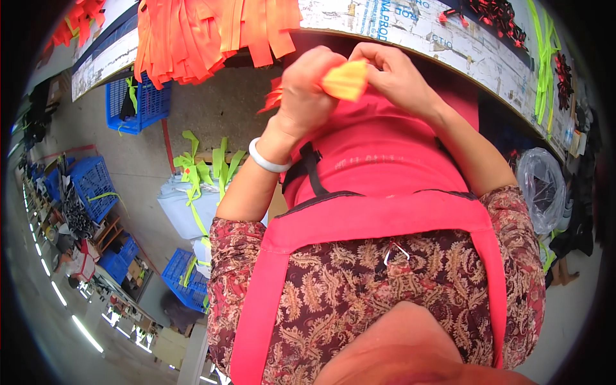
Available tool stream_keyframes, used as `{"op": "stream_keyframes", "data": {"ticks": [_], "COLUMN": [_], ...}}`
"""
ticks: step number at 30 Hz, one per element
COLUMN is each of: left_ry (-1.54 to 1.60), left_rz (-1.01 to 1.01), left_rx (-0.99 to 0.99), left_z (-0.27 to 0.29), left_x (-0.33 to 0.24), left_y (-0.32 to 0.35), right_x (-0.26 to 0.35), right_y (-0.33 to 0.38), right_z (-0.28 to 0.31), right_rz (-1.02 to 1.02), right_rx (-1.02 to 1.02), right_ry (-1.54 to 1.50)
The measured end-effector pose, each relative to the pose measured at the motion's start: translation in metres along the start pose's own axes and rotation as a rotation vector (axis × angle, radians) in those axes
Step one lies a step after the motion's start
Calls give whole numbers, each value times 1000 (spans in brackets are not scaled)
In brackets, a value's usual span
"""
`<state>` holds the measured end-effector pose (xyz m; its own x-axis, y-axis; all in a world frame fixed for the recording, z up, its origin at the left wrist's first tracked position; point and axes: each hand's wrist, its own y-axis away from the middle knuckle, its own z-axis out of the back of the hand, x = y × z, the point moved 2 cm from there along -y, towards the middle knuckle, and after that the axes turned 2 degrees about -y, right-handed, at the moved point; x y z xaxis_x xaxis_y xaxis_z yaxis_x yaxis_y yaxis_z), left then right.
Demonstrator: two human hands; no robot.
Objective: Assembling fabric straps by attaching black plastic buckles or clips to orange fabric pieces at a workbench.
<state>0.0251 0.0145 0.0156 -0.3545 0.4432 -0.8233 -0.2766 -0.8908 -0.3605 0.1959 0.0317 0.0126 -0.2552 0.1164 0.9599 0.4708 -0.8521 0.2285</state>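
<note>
In front of my red apron (378,163), just off the table edge, my left hand (307,86) is closed around a yellow-orange fabric strip (346,81). Its folded yellow end sticks out toward the right, slightly blurred. Bright orange strip ends (273,96) show on the other side of this fist. My right hand (399,80) meets the yellow end with fingers bent and thumb and fingertips pinched together. Whatever lies between those fingertips is hidden. A white bangle (268,158) circles my left wrist.
Orange strips (192,38) hang over the edge of the worn white table (423,35). Small black-and-red pieces (494,22) and lime strips (545,64) lie farther right. Blue crates (138,102) and a pale stack with lime strips (192,199) stand at left. A clear plastic bag (542,189) sits at right.
</note>
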Motion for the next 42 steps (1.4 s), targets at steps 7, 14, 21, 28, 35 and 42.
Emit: {"op": "stream_keyframes", "data": {"ticks": [7,14,21,28,35,42], "left_ry": [580,718,672,694,582,532], "left_rz": [423,557,615,578,585,533], "left_rx": [35,235,233,104,97,54], "left_z": [-5,-23,-24,-30,-15,-11], "left_x": [19,-1,11,5,13,7], "left_y": [3,1,8,7,13,10], "right_x": [-24,-6,-21,-8,17,11], "right_y": [-7,-13,-22,-22,-13,7], "right_z": [7,-4,25,9,49,5], "right_rz": [-386,-147,-69,-120,44,161], "right_rx": [37,-144,79,-101,-329,-66], "right_ry": [-901,-1134,-1480,-1267,-243,0]}}
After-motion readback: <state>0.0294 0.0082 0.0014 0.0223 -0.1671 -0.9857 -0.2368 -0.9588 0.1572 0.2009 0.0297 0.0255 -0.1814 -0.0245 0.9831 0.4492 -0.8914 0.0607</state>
